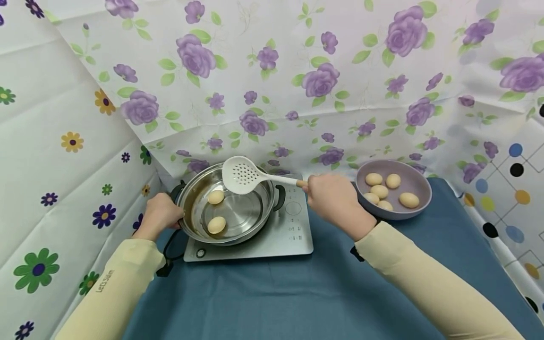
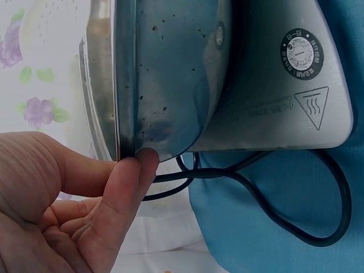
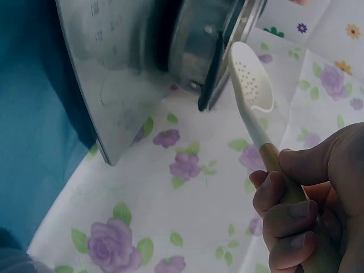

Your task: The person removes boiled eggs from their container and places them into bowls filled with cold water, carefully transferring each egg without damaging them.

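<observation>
My left hand point(image 1: 160, 215) pinches the rim of a steel pot point(image 2: 170, 68) at its left side, thumb and fingertips meeting at the edge. Two eggs point(image 1: 216, 197) lie in shallow liquid in the pot. In my right hand point(image 1: 333, 200) is a white skimmer point(image 3: 250, 79), gripped by its wooden handle point(image 3: 270, 154) with fingers wrapped round. The perforated head is over the pot's far right side and carries nothing. The lower part of the handle is hidden in the palm.
Under the pot is a silver induction cooker point(image 1: 293, 236) on a blue cloth point(image 1: 255, 297). Its black cord point(image 2: 256, 199) loops at the left. To the right stands a mauve bowl point(image 1: 418, 208) with several eggs point(image 1: 393, 180). Flowered sheets point(image 1: 272, 89) hang close behind.
</observation>
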`<state>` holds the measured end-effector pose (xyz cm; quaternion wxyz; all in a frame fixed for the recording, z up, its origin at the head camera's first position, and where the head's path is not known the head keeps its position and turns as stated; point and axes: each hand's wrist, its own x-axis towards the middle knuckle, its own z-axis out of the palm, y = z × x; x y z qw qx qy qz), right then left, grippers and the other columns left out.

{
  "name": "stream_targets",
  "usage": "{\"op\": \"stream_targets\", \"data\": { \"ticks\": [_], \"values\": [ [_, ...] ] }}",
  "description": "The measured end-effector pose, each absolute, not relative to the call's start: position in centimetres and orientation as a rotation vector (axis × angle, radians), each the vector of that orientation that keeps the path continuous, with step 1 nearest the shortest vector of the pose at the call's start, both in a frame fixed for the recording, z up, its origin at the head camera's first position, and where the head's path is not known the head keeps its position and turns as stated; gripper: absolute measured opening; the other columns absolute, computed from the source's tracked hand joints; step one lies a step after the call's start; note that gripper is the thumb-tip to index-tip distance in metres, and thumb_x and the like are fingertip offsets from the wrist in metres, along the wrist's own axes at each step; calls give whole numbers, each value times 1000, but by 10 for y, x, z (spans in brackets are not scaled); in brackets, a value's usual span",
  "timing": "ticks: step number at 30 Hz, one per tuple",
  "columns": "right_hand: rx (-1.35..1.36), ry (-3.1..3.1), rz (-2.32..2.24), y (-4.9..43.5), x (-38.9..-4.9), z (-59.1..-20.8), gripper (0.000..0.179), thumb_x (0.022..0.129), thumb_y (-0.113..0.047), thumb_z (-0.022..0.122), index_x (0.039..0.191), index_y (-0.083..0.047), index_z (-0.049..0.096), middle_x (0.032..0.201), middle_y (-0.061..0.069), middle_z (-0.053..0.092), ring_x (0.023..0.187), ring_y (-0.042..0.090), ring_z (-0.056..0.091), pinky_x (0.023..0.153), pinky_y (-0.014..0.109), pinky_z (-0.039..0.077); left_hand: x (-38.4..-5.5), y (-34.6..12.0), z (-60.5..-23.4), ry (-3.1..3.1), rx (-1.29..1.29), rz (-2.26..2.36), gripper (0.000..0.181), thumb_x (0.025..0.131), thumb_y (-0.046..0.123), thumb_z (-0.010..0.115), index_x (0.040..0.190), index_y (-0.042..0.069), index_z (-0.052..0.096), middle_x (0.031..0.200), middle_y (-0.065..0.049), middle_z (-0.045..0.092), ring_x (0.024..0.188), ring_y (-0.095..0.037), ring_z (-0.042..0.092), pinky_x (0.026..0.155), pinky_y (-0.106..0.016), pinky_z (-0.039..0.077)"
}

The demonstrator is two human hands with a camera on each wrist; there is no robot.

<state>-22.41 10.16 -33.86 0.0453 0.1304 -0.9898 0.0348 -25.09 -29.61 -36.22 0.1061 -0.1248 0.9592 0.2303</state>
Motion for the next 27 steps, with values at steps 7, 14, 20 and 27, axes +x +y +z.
{"op": "stream_targets", "data": {
  "ticks": [7,14,20,27],
  "values": [
    [436,-2998,33,89,-220,-349,31,95,-37,48,80,-13,61,56,3,48,44,18,46,38,32,33,-251,-297,-363,2823,-369,683,20,76,8,53,66,-1,68,50,-7,64,45,-16,63,47,-32,49],
    [465,-2971,6,76,-216,-359,29,94,-37,50,79,-16,63,53,2,45,40,17,43,35,31,31,-251,-297,-364,2823,-369,680,19,76,8,53,67,-1,67,52,-7,65,45,-16,63,46,-31,48],
    [494,-2994,-24,67,-213,-361,29,95,-37,49,83,-17,66,52,1,45,39,16,42,34,29,28,-250,-298,-365,2831,-375,671,19,75,8,53,67,-2,67,50,-6,64,45,-16,63,46,-31,48],
    [543,-2996,-55,62,-210,-366,28,94,-38,49,84,-18,65,52,-1,46,40,15,43,34,29,30,-252,-297,-366,2836,-367,669,20,75,7,52,65,-1,67,49,-5,63,45,-16,63,45,-31,47]
  ]
}}
